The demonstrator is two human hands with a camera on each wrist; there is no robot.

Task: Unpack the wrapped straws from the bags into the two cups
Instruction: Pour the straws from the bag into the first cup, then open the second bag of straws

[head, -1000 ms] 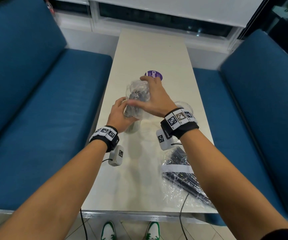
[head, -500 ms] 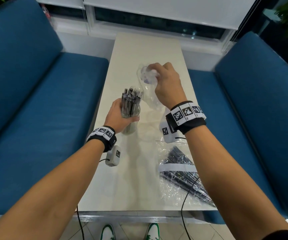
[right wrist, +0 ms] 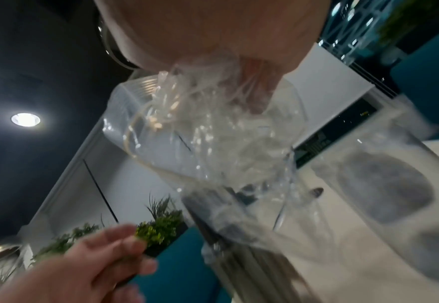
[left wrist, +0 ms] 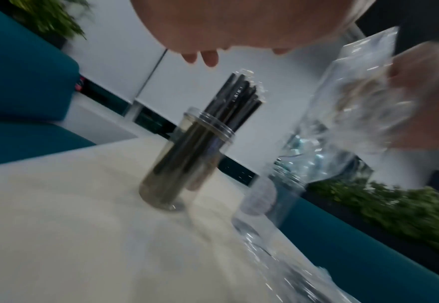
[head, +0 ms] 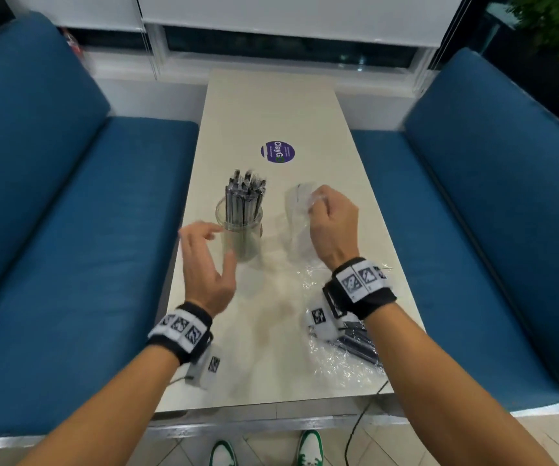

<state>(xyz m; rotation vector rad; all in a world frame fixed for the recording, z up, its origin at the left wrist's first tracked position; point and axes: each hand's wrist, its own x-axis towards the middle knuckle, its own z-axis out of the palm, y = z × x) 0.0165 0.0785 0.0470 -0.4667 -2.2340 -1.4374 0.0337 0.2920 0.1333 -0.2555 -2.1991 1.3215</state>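
Observation:
A clear cup (head: 240, 230) full of black wrapped straws (head: 244, 196) stands upright on the white table (head: 271, 105). My left hand (head: 216, 242) hovers open just near-left of the cup, not touching it. To the right, my right hand (head: 322, 210) grips a crumpled, empty clear bag (head: 296, 213), which hangs from the fist in the right wrist view (right wrist: 200, 127). A second clear cup (left wrist: 265, 196) with a grey label stands under that bag and is mostly hidden in the head view. Another bag of straws (head: 355, 344) lies under my right forearm.
A purple round sticker (head: 277, 151) lies on the table beyond the cups. Blue benches (head: 69, 213) run along both sides of the narrow table. A cable (head: 355, 428) hangs over the near edge.
My left hand has let go of the cup of straws and drawn back open. My right hand has carried the empty bag down and to the right.

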